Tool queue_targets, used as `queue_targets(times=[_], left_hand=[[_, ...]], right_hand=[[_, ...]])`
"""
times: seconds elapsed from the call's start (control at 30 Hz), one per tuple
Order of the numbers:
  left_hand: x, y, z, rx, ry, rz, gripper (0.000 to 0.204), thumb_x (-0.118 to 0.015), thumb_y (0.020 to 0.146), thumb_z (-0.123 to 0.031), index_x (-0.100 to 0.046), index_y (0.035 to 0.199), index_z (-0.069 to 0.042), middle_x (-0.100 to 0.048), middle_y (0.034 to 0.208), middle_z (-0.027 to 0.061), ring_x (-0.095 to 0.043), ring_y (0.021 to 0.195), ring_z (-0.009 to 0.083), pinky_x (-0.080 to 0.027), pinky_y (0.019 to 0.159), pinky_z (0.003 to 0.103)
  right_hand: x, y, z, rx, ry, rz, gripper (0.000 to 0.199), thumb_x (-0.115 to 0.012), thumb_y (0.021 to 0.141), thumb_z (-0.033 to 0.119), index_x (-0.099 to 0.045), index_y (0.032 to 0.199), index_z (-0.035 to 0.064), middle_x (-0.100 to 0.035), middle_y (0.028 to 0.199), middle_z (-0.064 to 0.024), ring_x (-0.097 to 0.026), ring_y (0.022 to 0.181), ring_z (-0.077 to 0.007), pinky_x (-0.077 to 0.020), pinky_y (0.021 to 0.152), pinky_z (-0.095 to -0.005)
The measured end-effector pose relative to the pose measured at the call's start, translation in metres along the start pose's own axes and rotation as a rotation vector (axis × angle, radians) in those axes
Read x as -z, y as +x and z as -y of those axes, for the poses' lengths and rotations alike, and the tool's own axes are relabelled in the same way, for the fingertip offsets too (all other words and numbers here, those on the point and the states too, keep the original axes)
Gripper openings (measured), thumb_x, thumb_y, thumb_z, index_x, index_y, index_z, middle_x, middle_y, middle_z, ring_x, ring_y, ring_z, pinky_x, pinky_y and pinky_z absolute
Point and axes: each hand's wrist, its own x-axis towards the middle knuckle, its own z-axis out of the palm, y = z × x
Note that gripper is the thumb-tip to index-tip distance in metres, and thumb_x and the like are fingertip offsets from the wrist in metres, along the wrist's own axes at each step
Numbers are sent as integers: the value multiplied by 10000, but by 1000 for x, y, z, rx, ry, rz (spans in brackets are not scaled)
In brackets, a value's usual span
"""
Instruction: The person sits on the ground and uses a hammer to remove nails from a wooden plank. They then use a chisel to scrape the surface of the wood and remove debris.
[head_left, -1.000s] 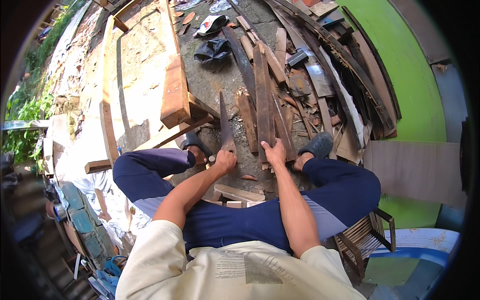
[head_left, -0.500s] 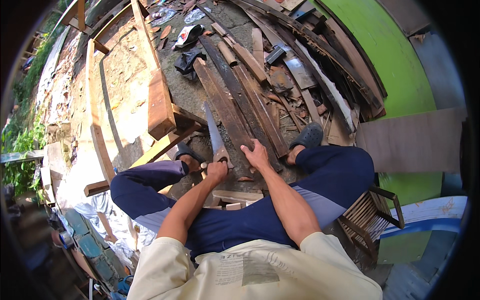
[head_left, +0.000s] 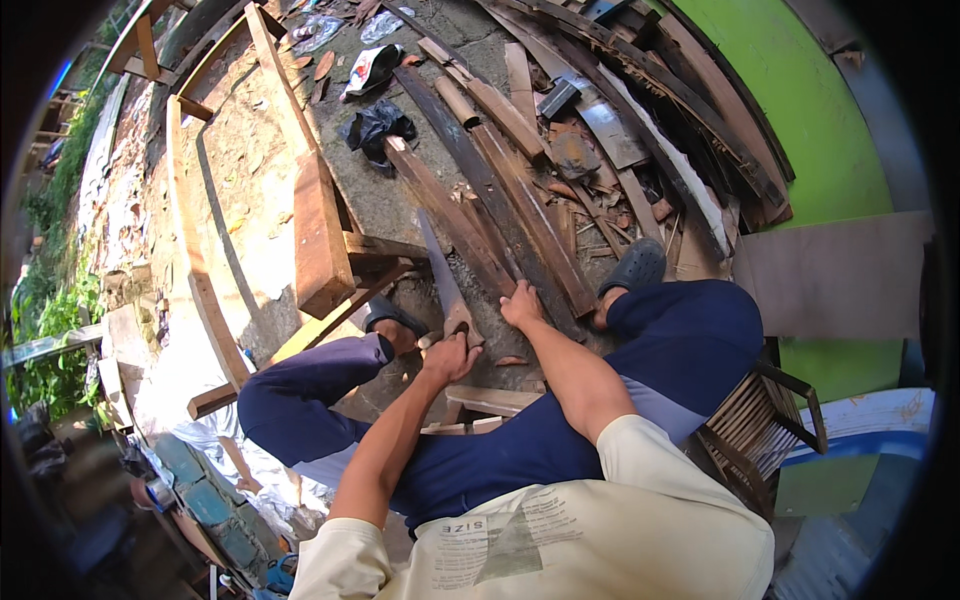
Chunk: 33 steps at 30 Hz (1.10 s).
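Note:
My left hand (head_left: 452,358) is closed around the wooden handle of a hand saw (head_left: 445,270). Its blade points away from me and lies close to the left side of a brown wooden plank (head_left: 455,225). At the plank's near end, my right hand (head_left: 522,305) grips the wood, with the fingers partly hidden. A darker plank (head_left: 480,185) and another long brown plank (head_left: 540,225) lie just right of it on the ground. Between my legs, under my hands, sit short wood pieces (head_left: 490,400).
A wooden frame (head_left: 322,230) stands at the left, near my left foot. Piled old boards (head_left: 660,100) lie at the far right, beside a green panel (head_left: 830,120). A black plastic bag (head_left: 375,128) touches the plank's far end. A slatted wooden stool (head_left: 755,430) stands by my right knee.
The saw has turned, so its blade looks narrower. The plank under my right hand also shows a narrower face, and my fingers have closed more around its end. The whole view has shifted slightly.

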Motion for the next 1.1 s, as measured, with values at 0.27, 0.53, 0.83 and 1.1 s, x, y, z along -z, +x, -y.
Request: queue_targets(times=[0.27,0.53,0.83,1.1], left_hand=[[35,-17,-19,16,-237,-140,581,-576,906,-577,-603,1015,-6,-690,933,267,-685,887,423,-532,762,502],[78,-21,-49,126,-366,-430,434,-607,915,-457,-652,956,-28,-684,768,237,-679,761,432,-531,690,490],[95,-66,-59,111,-398,-424,396,-629,911,-421,-661,955,-29,-664,721,226,-672,713,427,-529,659,484],[79,-92,-84,21,-367,-460,307,-682,875,-345,-663,918,-42,-608,599,172,-647,590,371,-506,568,436]], right_hand=[[-19,15,8,6,-153,33,1016,-783,784,328,-183,1546,27,-339,1482,-221,-314,1426,-378,-359,1139,-482],[-40,24,5,117,-184,98,1165,-833,758,446,-110,1576,39,-308,1521,-193,-280,1447,-367,-334,1155,-492],[-34,19,33,-22,-66,172,1355,-894,683,474,56,1593,151,-207,1596,-256,-295,1455,-397,-337,1158,-555],[-23,27,-2,99,54,235,1195,-807,678,493,-142,1578,74,-393,1513,-274,-422,1389,-390,-373,1134,-475]])
